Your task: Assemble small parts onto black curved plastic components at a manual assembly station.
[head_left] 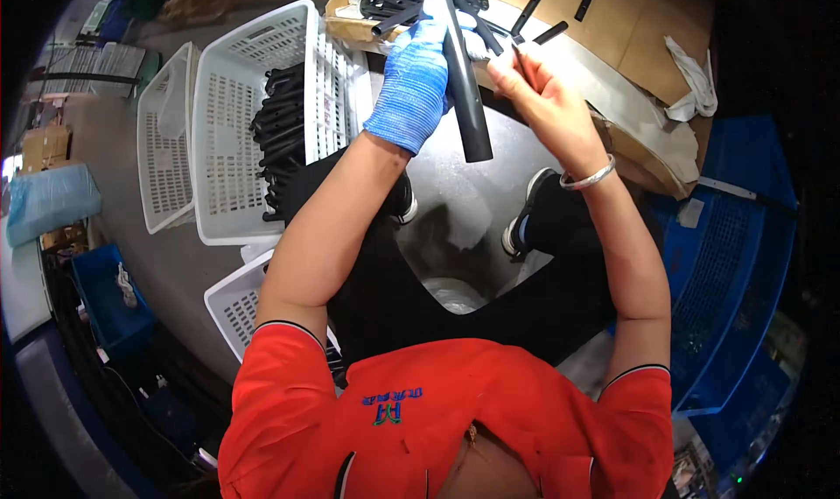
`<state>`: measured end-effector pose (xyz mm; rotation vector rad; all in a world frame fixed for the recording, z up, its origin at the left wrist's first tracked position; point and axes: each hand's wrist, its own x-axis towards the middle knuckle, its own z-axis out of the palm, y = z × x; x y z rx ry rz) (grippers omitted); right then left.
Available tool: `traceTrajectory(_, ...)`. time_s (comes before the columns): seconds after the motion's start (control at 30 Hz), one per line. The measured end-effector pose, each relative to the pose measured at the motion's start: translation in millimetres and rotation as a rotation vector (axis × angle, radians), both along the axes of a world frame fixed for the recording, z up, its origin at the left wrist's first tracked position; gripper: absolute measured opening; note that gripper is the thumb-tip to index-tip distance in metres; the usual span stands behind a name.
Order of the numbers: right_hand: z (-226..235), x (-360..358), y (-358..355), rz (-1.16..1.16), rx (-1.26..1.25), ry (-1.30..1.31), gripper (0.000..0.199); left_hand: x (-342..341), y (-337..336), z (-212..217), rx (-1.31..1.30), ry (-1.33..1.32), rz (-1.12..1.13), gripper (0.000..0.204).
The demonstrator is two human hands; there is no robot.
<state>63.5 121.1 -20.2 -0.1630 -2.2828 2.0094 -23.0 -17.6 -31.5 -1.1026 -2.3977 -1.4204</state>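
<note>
My left hand, in a blue knit glove with white fingertips, is closed round a long black tube. The tube is tilted, its lower end toward me, and its upper end runs out of the picture. My bare right hand, with a silver bangle at the wrist, is closed in a pinch beside the tube. Between its fingers is a thin dark reddish stick; its kind cannot be made out. More black tubes are heaped just beyond my left hand, and a few short ones lie apart near my right fingers.
A cardboard-lined surface spans the far side, with crumpled white paper on it. At left, a white slatted crate holds many black tubes. A blue crate stands at right. My knees and shoes are below.
</note>
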Motion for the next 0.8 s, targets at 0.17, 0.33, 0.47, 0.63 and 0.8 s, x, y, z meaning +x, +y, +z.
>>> traceTrajectory(0.17,9,6,-21,0.172,-0.163,-0.067,0.019,-4,3,8,0.639,-0.999,0.099,0.044)
traceTrajectory(0.33,5,6,-16,0.109,-0.166,-0.075,0.02,7,-3,14,0.655,-0.815,-0.086,0.036)
traceTrajectory(0.47,4,3,-23,0.09,-0.178,-0.024,0.019,4,-6,17,0.701,-0.862,-0.057,0.034)
traceTrajectory(0.63,8,-1,-33,-0.012,-0.207,-0.211,0.019,-22,4,0,0.853,-0.77,0.09,0.035)
traceTrajectory(0.8,14,10,-26,0.089,-0.053,-0.132,0.02,-58,-36,48,1.182,-0.931,0.15,0.043)
